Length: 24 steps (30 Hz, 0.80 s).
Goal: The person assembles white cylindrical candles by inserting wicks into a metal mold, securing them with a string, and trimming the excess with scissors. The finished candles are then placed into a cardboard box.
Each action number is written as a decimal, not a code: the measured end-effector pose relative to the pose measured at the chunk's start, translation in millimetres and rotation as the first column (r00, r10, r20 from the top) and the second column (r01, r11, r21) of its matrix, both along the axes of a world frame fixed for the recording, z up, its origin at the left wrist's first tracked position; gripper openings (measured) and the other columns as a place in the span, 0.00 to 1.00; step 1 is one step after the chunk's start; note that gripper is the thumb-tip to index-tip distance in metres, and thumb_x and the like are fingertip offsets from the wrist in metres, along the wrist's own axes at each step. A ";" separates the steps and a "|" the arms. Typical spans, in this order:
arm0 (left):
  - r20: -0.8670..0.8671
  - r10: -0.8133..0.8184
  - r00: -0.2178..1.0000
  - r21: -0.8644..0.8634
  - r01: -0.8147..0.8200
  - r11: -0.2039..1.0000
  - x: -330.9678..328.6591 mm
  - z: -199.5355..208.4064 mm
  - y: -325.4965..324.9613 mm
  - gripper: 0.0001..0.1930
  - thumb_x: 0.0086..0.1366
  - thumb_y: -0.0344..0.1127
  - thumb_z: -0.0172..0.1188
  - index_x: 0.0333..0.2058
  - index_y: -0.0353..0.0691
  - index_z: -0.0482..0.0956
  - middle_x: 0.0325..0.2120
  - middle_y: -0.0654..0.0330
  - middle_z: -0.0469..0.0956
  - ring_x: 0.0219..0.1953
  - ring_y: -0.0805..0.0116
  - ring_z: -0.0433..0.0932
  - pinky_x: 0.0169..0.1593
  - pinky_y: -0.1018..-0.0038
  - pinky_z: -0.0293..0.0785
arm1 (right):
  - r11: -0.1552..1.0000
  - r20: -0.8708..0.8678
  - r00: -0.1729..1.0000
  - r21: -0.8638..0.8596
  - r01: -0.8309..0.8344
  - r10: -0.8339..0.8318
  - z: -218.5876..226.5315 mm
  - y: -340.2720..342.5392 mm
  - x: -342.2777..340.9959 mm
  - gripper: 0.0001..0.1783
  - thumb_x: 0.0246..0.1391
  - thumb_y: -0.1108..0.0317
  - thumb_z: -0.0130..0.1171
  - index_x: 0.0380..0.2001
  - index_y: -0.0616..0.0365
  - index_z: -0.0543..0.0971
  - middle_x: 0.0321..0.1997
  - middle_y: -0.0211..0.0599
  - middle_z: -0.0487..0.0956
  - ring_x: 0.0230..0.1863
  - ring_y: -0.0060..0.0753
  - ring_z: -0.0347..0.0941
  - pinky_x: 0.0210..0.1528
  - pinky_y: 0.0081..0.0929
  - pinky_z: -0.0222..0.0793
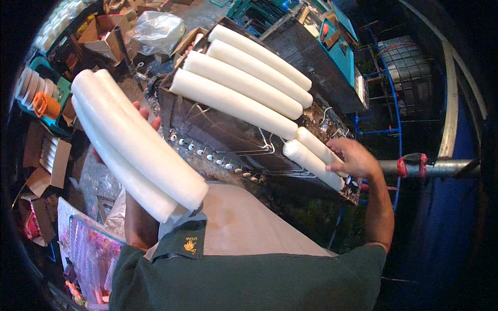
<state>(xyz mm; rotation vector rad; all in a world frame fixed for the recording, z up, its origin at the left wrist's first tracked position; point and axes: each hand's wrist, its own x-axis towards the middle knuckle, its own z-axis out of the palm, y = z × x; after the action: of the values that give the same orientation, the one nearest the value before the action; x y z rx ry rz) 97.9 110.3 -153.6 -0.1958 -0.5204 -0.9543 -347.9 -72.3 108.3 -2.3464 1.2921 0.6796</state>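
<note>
Two long, thick white candles (140, 140) lie side by side on my left hand (147, 115), tilted down toward my lap. The fingertips show past their far edge; the palm is hidden beneath. My right hand (355, 157) reaches to the right end of the bench, its thumb and fingers on either side of a short white candle (316, 144). A second short candle (311, 163) lies parallel, nearer to me. Further left on the bench, several long white candles (233, 106) rest in a slanting row.
Loose white strings (267, 142) hang at the bench edge, above a row of small white knobs (210, 156). Left are cardboard boxes (54, 160), an orange cup (46, 106) and a clear plastic bag (157, 32). A metal pipe (441, 168) juts in from the right.
</note>
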 end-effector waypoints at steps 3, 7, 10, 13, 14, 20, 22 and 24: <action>0.048 -0.016 0.999 0.017 0.015 1.000 2.0 3.2 2.0 0.62 0.59 0.70 0.65 0.76 0.37 0.42 0.72 0.34 0.52 0.73 0.37 0.59 0.77 0.36 0.44 | 0.994 0.031 0.997 -0.086 -0.074 0.077 -39.5 11.8 -53.9 0.59 0.38 0.51 0.82 0.71 0.59 0.63 0.66 0.56 0.71 0.67 0.57 0.69 0.71 0.45 0.63; 0.110 -0.078 0.991 0.028 0.075 0.997 4.8 11.8 0.5 0.63 0.59 0.70 0.66 0.75 0.34 0.42 0.72 0.35 0.54 0.73 0.39 0.58 0.78 0.39 0.43 | 0.999 0.142 0.989 -0.002 -0.032 0.032 -47.1 3.7 -63.0 0.70 0.32 0.54 0.81 0.76 0.59 0.53 0.70 0.60 0.68 0.71 0.60 0.65 0.74 0.45 0.58; 0.167 -0.054 0.985 0.109 0.036 0.993 5.3 8.5 4.4 0.63 0.58 0.71 0.66 0.75 0.32 0.44 0.71 0.37 0.56 0.72 0.41 0.60 0.78 0.40 0.44 | 0.995 0.193 0.977 -0.053 -0.082 0.091 -48.9 -0.3 -71.4 0.70 0.29 0.60 0.79 0.77 0.58 0.53 0.70 0.60 0.68 0.70 0.61 0.65 0.75 0.45 0.58; 0.194 -0.031 0.981 0.185 -0.006 0.983 -0.2 9.2 8.8 0.62 0.59 0.71 0.65 0.75 0.31 0.45 0.70 0.37 0.58 0.71 0.42 0.62 0.77 0.40 0.46 | 0.970 0.199 0.958 -0.170 -0.172 0.204 -53.1 0.1 -77.1 0.71 0.27 0.62 0.79 0.77 0.58 0.52 0.69 0.59 0.68 0.68 0.61 0.66 0.74 0.47 0.59; 0.203 -0.020 0.979 0.210 -0.024 0.977 -2.5 11.0 10.2 0.62 0.59 0.72 0.64 0.75 0.31 0.45 0.70 0.37 0.58 0.71 0.42 0.62 0.77 0.40 0.47 | 0.953 0.178 0.953 -0.227 -0.203 0.245 -58.0 5.2 -69.4 0.72 0.26 0.64 0.79 0.77 0.58 0.51 0.68 0.59 0.68 0.67 0.62 0.66 0.73 0.48 0.60; 0.152 -0.019 0.988 0.270 -0.023 0.962 -15.0 11.8 10.0 0.61 0.60 0.72 0.63 0.74 0.31 0.46 0.69 0.36 0.59 0.69 0.41 0.64 0.76 0.38 0.50 | 0.936 0.197 0.943 -0.284 -0.208 0.269 -69.3 2.3 -59.5 0.74 0.23 0.67 0.80 0.77 0.60 0.51 0.61 0.54 0.70 0.59 0.61 0.68 0.66 0.51 0.65; 0.134 -0.011 0.991 0.276 -0.027 0.961 -19.9 13.2 12.6 0.61 0.59 0.72 0.63 0.74 0.31 0.46 0.69 0.36 0.59 0.69 0.40 0.64 0.75 0.37 0.50 | 0.930 0.203 0.936 -0.294 -0.220 0.286 -70.3 -1.9 -64.6 0.74 0.23 0.67 0.80 0.77 0.60 0.51 0.61 0.54 0.70 0.59 0.61 0.68 0.66 0.51 0.65; 0.095 -0.001 0.995 0.275 -0.025 0.961 -21.4 10.4 12.7 0.61 0.59 0.72 0.63 0.74 0.32 0.47 0.69 0.35 0.59 0.69 0.39 0.65 0.75 0.36 0.51 | 0.945 0.153 0.960 -0.269 -0.188 0.234 -55.4 -1.4 -71.6 0.73 0.23 0.65 0.81 0.76 0.59 0.52 0.65 0.54 0.69 0.63 0.61 0.68 0.69 0.50 0.63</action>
<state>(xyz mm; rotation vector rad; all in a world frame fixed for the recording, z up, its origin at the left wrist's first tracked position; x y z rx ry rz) 76.5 123.1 -143.2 0.1038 -0.4684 -1.0166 -419.5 -73.7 53.0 -2.7107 1.1112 0.3635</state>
